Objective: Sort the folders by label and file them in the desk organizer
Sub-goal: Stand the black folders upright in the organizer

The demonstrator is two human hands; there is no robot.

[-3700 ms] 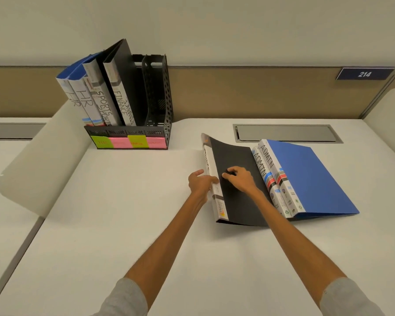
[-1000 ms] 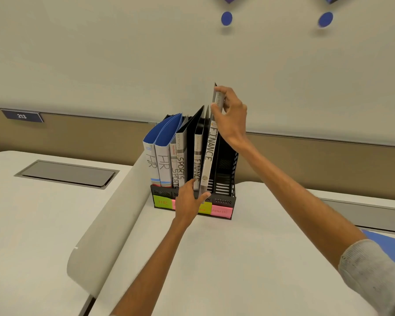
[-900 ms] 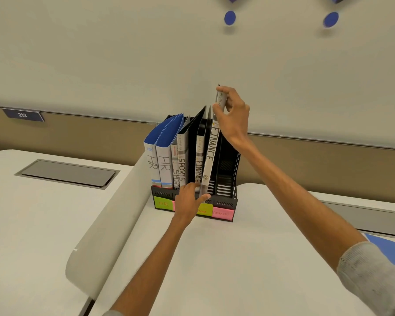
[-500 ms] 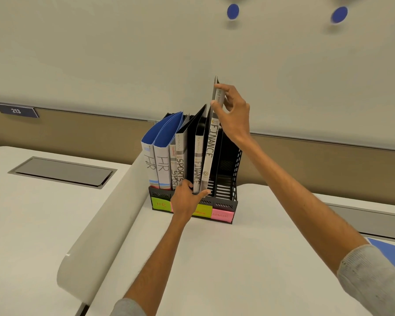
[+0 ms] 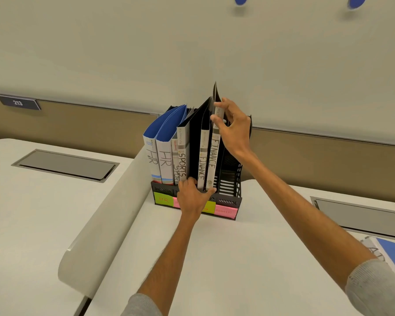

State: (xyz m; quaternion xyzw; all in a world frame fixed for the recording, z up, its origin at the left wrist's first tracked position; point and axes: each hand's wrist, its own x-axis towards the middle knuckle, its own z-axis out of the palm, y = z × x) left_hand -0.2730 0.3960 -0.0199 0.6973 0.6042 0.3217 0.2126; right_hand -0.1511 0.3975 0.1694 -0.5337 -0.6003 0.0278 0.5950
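FINANCE folder point(image 5: 213, 160) sits half-seated in the desk organizer point(image 5: 229, 190) beside its twin — right hand point(image 5: 234, 127) pinching the spine top, left hand point(image 5: 192, 197) steadying its foot. I'd judge it light, stiff at spine, covers floppy — hold the spine

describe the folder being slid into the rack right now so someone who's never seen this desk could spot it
Find the black desk organizer with sticky notes on its front, against the partition. Of the two black folders marked FINANCE, it is the right-hand folder, pinched near its top by the right hand. It stands taller than its twin, beside the one bare slot.
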